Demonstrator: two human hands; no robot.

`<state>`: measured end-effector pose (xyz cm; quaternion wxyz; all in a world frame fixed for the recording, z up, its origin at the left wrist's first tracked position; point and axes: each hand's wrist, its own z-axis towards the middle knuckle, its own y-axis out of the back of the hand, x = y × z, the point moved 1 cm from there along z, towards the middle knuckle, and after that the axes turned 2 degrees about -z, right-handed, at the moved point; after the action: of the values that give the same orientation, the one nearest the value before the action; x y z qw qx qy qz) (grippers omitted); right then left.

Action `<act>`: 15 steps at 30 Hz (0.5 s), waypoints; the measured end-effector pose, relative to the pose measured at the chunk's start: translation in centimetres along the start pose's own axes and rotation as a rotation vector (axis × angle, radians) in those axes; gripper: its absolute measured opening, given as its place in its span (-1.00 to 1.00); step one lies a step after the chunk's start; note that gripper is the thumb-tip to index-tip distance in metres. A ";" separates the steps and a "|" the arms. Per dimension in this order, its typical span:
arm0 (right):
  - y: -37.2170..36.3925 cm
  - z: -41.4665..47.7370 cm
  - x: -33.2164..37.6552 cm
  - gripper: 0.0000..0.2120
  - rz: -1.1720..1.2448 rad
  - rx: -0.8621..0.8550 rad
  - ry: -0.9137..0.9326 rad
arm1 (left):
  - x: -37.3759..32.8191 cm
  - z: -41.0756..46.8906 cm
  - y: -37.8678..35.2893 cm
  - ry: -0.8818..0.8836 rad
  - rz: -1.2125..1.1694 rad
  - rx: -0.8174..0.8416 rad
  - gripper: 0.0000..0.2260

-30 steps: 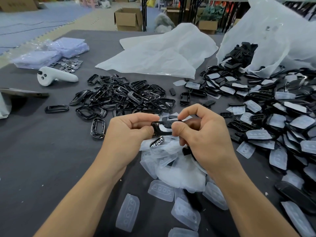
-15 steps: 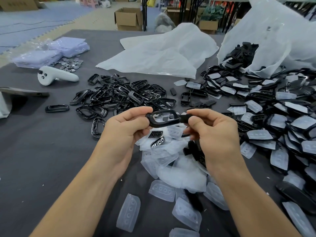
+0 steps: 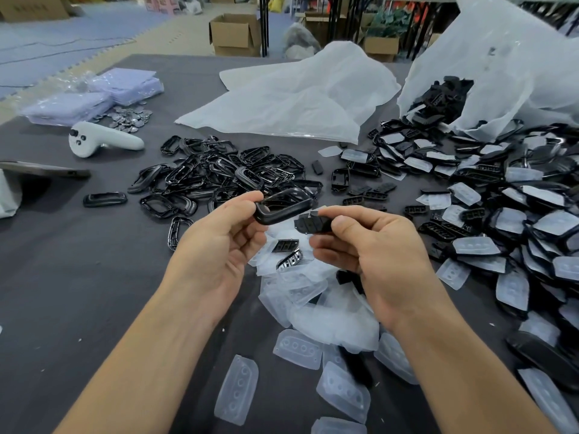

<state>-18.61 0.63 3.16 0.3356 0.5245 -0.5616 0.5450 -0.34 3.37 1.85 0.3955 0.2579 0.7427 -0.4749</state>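
- Left hand (image 3: pixel 219 245): thumb and forefinger pinch one corner of the black frame (image 3: pixel 283 205), held above the counter (image 3: pixel 78 292).
- Right hand (image 3: pixel 372 245): pinches the black insert (image 3: pixel 311 223), just below the frame's right end.
- Beneath: clear covers (image 3: pixel 329 321); behind: frame pile (image 3: pixel 219 177).

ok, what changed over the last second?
The left hand and right hand have drawn apart: the one black piece both pinched is now two. The left holds the black frame, the right pinches the black insert. The frame pile and white controller lie as before.
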 end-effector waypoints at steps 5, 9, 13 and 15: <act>0.3 0.0 -0.2 -0.79 0.035 0.011 -0.008 | 0.2 -0.3 -0.2 0.012 0.003 0.031 -0.76; 0.6 0.2 -0.2 -0.80 0.100 0.036 -0.030 | 0.2 -0.5 -0.4 0.007 0.038 0.076 -0.90; 0.7 0.3 -0.2 -0.76 0.115 0.108 -0.075 | 0.5 -0.7 -0.3 -0.119 0.268 0.120 -0.87; 0.9 0.2 -0.1 -0.76 0.127 0.163 -0.113 | 0.6 -0.6 -0.3 -0.196 0.374 0.091 -0.74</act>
<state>-19.38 0.29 2.84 0.2242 0.5432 -0.5655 0.5787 -1.10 3.82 1.61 0.5349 0.3614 0.6176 -0.4492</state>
